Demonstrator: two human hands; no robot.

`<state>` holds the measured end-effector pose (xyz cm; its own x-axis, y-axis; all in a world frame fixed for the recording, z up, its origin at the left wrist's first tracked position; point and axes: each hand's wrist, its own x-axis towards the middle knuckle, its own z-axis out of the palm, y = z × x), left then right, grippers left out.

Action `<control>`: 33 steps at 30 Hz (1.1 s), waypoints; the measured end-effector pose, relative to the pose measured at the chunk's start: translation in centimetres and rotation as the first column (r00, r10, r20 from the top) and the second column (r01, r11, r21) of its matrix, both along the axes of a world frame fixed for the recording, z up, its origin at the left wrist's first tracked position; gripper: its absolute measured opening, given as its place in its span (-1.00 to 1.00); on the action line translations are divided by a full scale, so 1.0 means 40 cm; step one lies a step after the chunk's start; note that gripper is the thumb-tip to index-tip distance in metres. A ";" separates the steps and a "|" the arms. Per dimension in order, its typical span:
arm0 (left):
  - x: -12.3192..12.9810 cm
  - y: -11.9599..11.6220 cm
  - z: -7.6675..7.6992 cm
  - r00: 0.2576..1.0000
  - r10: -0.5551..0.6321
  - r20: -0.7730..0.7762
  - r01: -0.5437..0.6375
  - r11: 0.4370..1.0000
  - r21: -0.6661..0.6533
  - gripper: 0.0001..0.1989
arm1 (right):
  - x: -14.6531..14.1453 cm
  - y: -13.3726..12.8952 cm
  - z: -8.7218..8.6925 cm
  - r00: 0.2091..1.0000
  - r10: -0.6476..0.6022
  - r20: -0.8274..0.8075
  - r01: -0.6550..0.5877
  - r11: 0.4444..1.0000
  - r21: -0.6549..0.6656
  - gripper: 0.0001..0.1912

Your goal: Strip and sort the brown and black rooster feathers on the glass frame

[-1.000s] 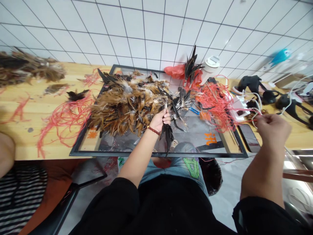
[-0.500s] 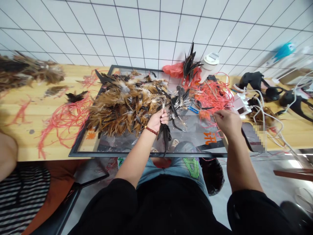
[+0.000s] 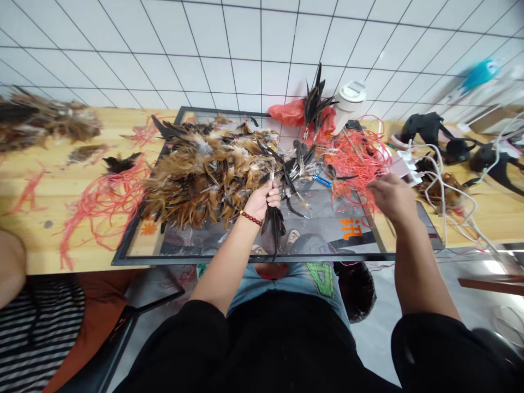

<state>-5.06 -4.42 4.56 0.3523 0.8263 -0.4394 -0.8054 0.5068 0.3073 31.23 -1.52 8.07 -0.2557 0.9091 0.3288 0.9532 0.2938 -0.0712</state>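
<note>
My left hand (image 3: 265,202), with a beaded bracelet at the wrist, is closed around the pale quills of a small bunch of black feathers (image 3: 274,228); the dark tips hang down. Behind it a large heap of brown feathers (image 3: 204,180) covers much of the dark-framed glass panel (image 3: 254,260). My right hand (image 3: 391,199) is pinched at the right end of the panel, beside a tangle of red plastic strings (image 3: 356,158). What its fingertips hold is too small to make out. Blue snips (image 3: 322,180) lie between the hands.
A white lidded cup (image 3: 349,103) and a red bag (image 3: 286,112) with upright black feathers stand by the wall. White cables (image 3: 442,174), a phone (image 3: 428,224) and black straps are at right. More red strings (image 3: 102,202) and a seated person's arm (image 3: 11,267) are at left.
My right hand has moved to the right and slightly up, off the edge of the string tangle. My left hand still grips the black feathers in nearly the same place.
</note>
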 end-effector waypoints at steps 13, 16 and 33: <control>0.006 -0.004 0.004 0.997 -0.030 -0.066 0.037 0.992 0.119 -0.76 | -0.166 -0.014 0.182 0.047 0.078 -0.996 -0.294 0.954 0.061 -0.80; 0.006 -0.009 0.001 0.994 -0.055 -0.099 0.074 0.976 0.202 -0.81 | -0.329 -0.006 0.087 0.127 -0.070 -0.989 -0.477 0.871 -0.122 -0.69; 0.058 -0.028 -0.009 0.764 -0.134 -0.632 0.333 0.920 0.207 -0.75 | -0.416 0.020 -0.076 0.113 -0.016 -0.994 -0.547 0.834 -0.075 -0.67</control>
<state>-2.73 -5.53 4.19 0.3008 0.8750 -0.3795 -0.2764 0.4608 0.8434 14.61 -0.73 5.03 -0.2535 0.9435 0.2135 -0.1125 0.1905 -0.9752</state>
